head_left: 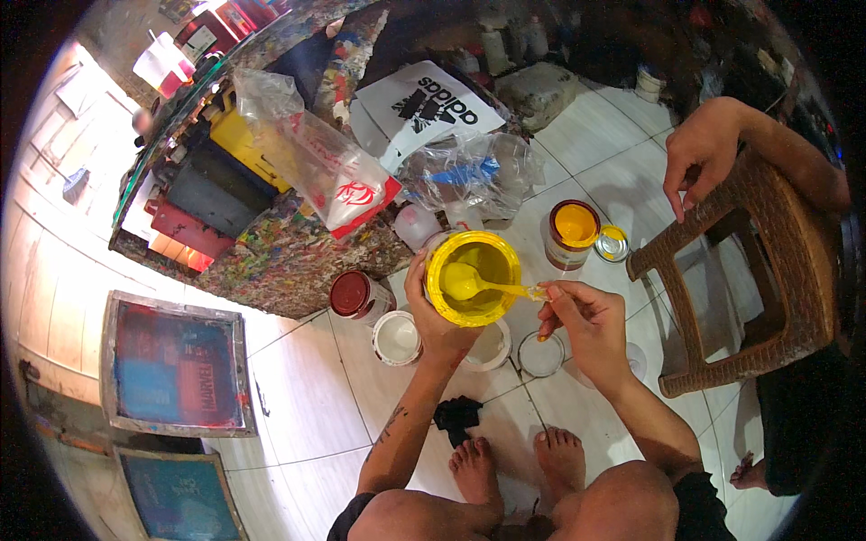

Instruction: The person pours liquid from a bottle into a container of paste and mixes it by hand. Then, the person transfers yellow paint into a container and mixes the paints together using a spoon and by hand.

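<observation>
My left hand [439, 329] grips a yellow paint tub [474, 309] from its left side and below, holding it up off the floor. Inside the tub sits a spoon [462, 280], its bowl coated in yellow paint. Between thumb and fingers my right hand [586, 329] pinches the spoon's handle end, just past the tub's right rim. Under the tub stand a white tub [397, 338] and another white container [488, 348], partly hidden by my left hand and the tub. A clear round lid [541, 354] lies on the tiles below my right hand.
An open can of orange-yellow paint [575, 225] stands beyond, its lid [612, 242] beside it. Left is a dark red-lidded can [350, 294]. A co-worker's hand [706, 149] hangs over a brown stool [722, 270] at right. Plastic bags [469, 176] and framed screens [179, 365] lie around.
</observation>
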A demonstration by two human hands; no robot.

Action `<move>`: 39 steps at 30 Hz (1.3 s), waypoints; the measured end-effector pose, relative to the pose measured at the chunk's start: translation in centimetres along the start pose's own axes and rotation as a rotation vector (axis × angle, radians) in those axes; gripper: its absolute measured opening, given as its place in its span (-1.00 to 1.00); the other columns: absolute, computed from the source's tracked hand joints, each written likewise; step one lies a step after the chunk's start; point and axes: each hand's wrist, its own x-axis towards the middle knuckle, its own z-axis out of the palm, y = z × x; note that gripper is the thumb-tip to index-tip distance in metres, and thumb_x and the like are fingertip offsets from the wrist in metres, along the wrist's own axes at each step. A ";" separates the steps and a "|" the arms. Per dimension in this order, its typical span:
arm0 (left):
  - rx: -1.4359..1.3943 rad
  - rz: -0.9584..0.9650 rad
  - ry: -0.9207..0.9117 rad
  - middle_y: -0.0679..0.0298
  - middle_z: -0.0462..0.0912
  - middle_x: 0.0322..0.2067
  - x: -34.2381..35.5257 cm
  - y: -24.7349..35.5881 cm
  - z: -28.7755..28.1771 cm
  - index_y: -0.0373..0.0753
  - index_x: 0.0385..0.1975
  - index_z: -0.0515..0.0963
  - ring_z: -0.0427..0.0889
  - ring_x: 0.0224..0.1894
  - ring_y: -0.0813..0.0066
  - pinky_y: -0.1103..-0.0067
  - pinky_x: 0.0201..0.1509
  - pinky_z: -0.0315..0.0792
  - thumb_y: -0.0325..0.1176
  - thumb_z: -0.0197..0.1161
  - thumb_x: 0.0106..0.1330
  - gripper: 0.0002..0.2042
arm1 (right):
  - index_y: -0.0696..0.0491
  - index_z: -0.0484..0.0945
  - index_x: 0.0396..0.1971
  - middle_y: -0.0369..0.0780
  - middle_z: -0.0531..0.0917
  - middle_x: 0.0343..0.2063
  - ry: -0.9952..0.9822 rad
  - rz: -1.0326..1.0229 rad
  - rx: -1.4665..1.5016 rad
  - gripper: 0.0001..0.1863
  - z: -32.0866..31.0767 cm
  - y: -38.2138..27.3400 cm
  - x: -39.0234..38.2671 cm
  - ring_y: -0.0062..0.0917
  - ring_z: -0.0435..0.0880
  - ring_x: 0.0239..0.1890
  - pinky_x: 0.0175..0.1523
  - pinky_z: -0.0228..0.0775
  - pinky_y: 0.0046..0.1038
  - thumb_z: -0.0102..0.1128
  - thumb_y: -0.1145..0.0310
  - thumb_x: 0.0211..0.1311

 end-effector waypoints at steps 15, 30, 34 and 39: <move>-0.131 -0.329 -0.041 0.11 0.38 0.17 0.2 2.1 0.1 -0.30 0.26 0.07 0.46 0.20 0.28 0.42 0.33 0.32 -0.25 0.75 -0.25 0.09 | 0.27 0.64 -0.08 -0.24 0.67 -0.46 0.016 -0.082 -0.060 -0.74 -0.7 -0.4 0.6 -0.64 0.62 -0.48 -0.36 0.51 -0.56 0.15 0.38 0.46; -0.164 -0.346 -0.044 0.12 0.39 0.14 0.3 2.2 0.1 -0.28 0.25 0.10 0.47 0.19 0.28 0.40 0.33 0.32 -0.24 0.76 -0.30 0.09 | 0.24 0.66 -0.08 -0.22 0.68 -0.40 0.028 -0.169 -0.103 -0.77 -1.5 -0.8 0.8 -0.64 0.63 -0.43 -0.31 0.50 -0.55 0.16 0.41 0.44; -0.234 -0.329 -0.063 0.04 0.34 0.20 0.2 2.4 -0.2 -0.37 0.28 0.08 0.43 0.24 0.23 0.41 0.35 0.30 -0.25 0.74 -0.21 0.08 | 0.22 0.66 -0.07 -0.18 0.69 -0.36 0.001 -0.293 -0.380 -0.78 -1.8 -1.7 1.0 -0.58 0.67 -0.41 -0.29 0.51 -0.54 0.22 0.49 0.34; -0.010 -0.218 -0.090 0.02 0.30 0.22 -0.3 1.8 -0.3 -0.36 0.30 0.09 0.36 0.30 0.12 0.35 0.40 0.23 -0.22 0.75 -0.26 0.12 | 0.17 0.65 -0.11 -0.11 0.68 -0.36 -0.094 -0.653 -0.742 -0.77 -1.4 -2.3 1.3 -0.38 0.70 -0.35 -0.24 0.56 -0.42 0.25 0.59 0.22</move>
